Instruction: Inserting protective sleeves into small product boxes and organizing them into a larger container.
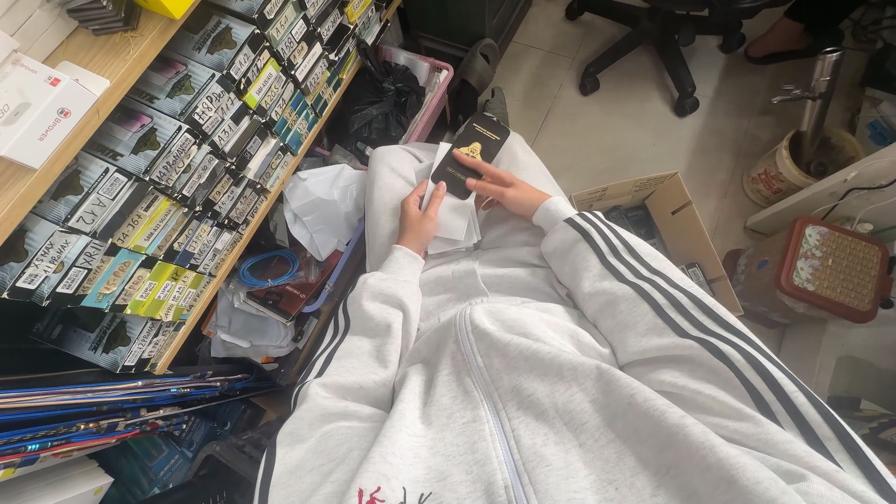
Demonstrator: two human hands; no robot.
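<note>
1. Two hands in view, both busy over the lap, sleeves of a pale grey striped jacket [597,373] leading down to them.
2. Left hand [417,220] closed around a loose sheaf of white paper wrappers [457,224], thumb on top.
3. Right hand [504,189] pinching one flat black packet [469,154] by its lower edge, packet tilted upward, overlapping the white sheets.
4. One gold emblem visible on the packet's face.
5. To the left, a wooden shelf [112,58] packed with rows of similar flat packets [201,154], too many to count.
6. One blue cable coil [268,269] below the shelf.
7. One open cardboard box [658,201] on the floor, right side.
8. One office chair base [653,37] beyond.
</note>
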